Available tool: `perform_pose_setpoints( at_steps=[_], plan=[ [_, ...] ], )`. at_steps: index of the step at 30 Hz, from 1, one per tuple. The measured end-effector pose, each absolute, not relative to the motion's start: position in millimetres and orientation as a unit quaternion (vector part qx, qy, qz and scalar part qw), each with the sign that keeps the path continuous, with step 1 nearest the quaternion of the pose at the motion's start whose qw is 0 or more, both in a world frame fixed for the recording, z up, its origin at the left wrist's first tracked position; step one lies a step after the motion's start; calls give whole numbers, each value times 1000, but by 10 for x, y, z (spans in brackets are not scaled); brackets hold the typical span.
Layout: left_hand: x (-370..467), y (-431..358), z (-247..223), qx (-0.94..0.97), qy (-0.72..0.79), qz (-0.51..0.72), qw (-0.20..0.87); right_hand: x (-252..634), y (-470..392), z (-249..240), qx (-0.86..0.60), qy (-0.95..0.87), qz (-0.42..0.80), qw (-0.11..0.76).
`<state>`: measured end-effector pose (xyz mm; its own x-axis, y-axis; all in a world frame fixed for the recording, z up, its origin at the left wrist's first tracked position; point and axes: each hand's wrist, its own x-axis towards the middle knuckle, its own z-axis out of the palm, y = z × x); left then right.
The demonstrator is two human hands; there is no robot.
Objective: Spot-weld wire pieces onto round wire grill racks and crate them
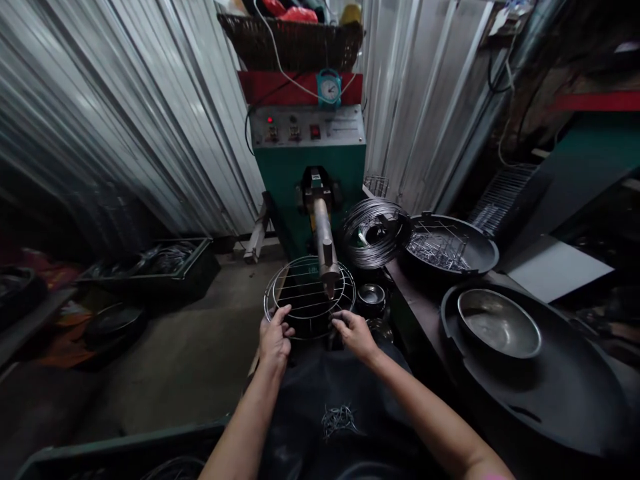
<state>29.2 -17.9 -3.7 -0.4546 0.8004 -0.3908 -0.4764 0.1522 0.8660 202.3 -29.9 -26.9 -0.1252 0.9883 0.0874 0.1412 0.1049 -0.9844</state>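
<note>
Being grasped at its left rim by the left hand (277, 339), a round wire rack (309, 318) is held under a metal electrode (326, 257) — the right hand (356, 337) is pinched closed at the right, its contents unclear — near coiled wire (373, 259).

head | from wearer's head — above | faces forward, down | near wire rack (306, 288)

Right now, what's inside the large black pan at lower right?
A metal bowl sits in the black pan, plus a short dark mark I can't identify. The pan floor under the bowl is hidden.
</note>
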Motion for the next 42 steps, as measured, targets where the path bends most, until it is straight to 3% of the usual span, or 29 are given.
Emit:
perform_pose_setpoints(
  at_steps=[14,36,39,42],
  plan=[
    [389,-42,-44,97,552,662,498,2043,-189,-278,-462,-560,481,491],
    [444,35,-47,49,565,666,484,2042,25,-266,-470,-549,508,469],
    [428,20,-23,45,574,658,485,2105,13,-238,-475,-600,455,455],
    [346,-55,-19,59,567,639,517,2270,-160,-259,-477,-678,319,460]
  ],
)
